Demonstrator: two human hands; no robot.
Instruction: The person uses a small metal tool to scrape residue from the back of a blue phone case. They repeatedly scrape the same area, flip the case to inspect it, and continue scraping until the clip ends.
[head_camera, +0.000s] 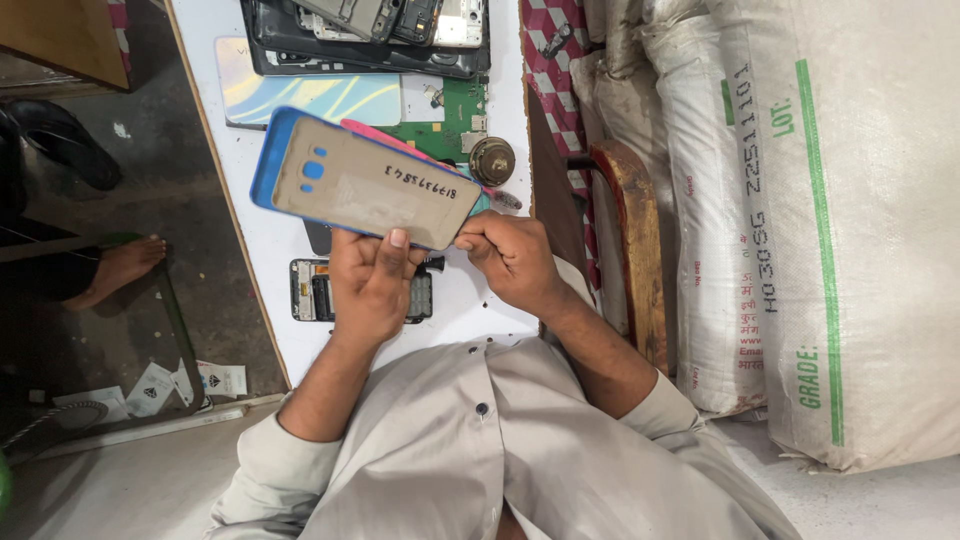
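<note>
Seen from the head camera, looking straight down: left hand (370, 285) closed on the near long edge of a tan phone back cover (365, 185) in a blue bumper frame, thumb pressed flat on its tan face, cover held tilted above the white surface (270, 245). Right hand (510, 258) pinched narrow at the cover's near right corner, fingertips touching that edge (whether anything small sits between them cannot be told). Beneath the cover, a pink edge showing along its far side. Below the left hand, lying on the surface, an opened phone body (312, 290), partly hidden by the wrist. Farther off, a pale iridescent back panel (310, 97), a green circuit board (450, 115), a round brass-coloured part (492, 160) close to the surface's right edge, and a dark stack of phone frames (370, 40) at the far end. Bare strip of surface between the opened phone and the shirt; left edge dropping to a dark floor. Beyond the right edge, a wooden chair back (632, 250), then white woven sacks (830, 230) packed tight, leaving little room that side.
</note>
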